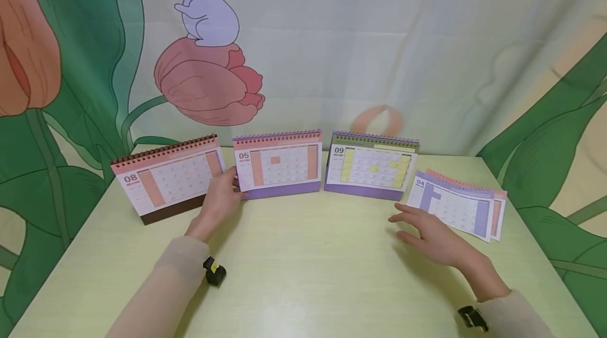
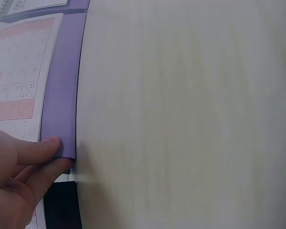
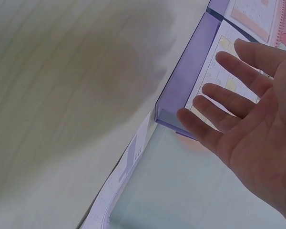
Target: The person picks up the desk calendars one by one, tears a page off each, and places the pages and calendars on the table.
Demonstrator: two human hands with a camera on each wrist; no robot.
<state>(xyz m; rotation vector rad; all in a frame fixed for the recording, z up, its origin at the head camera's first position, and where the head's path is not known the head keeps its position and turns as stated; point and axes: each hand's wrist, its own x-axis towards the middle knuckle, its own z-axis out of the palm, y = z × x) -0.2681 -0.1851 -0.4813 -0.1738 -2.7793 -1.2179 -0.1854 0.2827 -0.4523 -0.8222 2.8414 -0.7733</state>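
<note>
My left hand (image 1: 222,198) pinches the lower left corner of a desk calendar (image 1: 286,165) marked 05, which stands on a purple base. In the left wrist view, the thumb (image 2: 43,149) lies on the front of that base and a finger is at its edge. My right hand (image 1: 433,235), fingers spread and holding nothing, hovers in front of the 09 calendar (image 1: 370,166) and beside loose calendar sheets (image 1: 452,209) marked 04. In the right wrist view its palm faces the camera, partly covering the 09 calendar's page.
A third desk calendar (image 1: 173,180), marked 08 and on a dark brown base, stands at the left, angled inward. All sit along the back of a pale yellow-green table (image 1: 303,264). Behind hangs a curtain (image 1: 303,53) printed with flowers and a white animal.
</note>
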